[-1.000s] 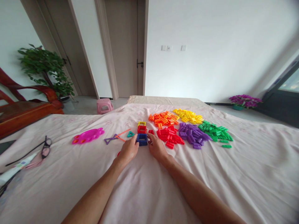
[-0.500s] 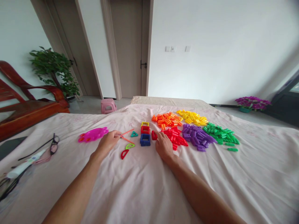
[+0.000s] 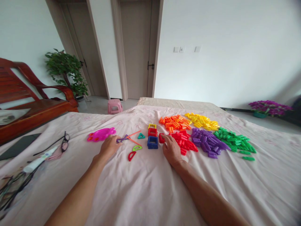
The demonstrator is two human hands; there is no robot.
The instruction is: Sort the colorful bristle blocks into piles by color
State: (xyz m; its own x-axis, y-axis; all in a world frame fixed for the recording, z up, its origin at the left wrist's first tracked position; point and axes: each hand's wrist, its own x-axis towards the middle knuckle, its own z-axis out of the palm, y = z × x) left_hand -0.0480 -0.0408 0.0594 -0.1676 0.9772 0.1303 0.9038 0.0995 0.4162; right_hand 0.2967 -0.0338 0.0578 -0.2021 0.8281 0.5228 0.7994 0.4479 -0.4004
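My left hand (image 3: 109, 147) rests low over the cloth with its fingers closed on the edge of a purple triangle frame (image 3: 121, 139). Beside that, an orange triangle frame (image 3: 134, 142) lies partly overlapped. My right hand (image 3: 172, 150) has its fingers stretched forward, the fingertips touching a red square frame (image 3: 161, 138); the thumb is apart from it. Between the hands stand blue square frames (image 3: 152, 146) in a stack, with red frames (image 3: 152, 133) and a yellow frame (image 3: 152, 126) behind. A teal triangle (image 3: 141, 135), a lime half-round (image 3: 137, 147) and a red half-round (image 3: 131, 156) lie nearby.
Piles of orange (image 3: 175, 122), yellow (image 3: 202, 121), red (image 3: 184, 141), purple (image 3: 209, 141) and green pieces (image 3: 235, 141) lie to the right. Left are a pink animal-shaped tray (image 3: 101, 134), glasses (image 3: 65, 142), a white tube (image 3: 39, 160) and dark cables.
The view has turned slightly left. The purple triangle frame now shows at my left fingers, beside the orange one. My right hand stays by the red square frame.
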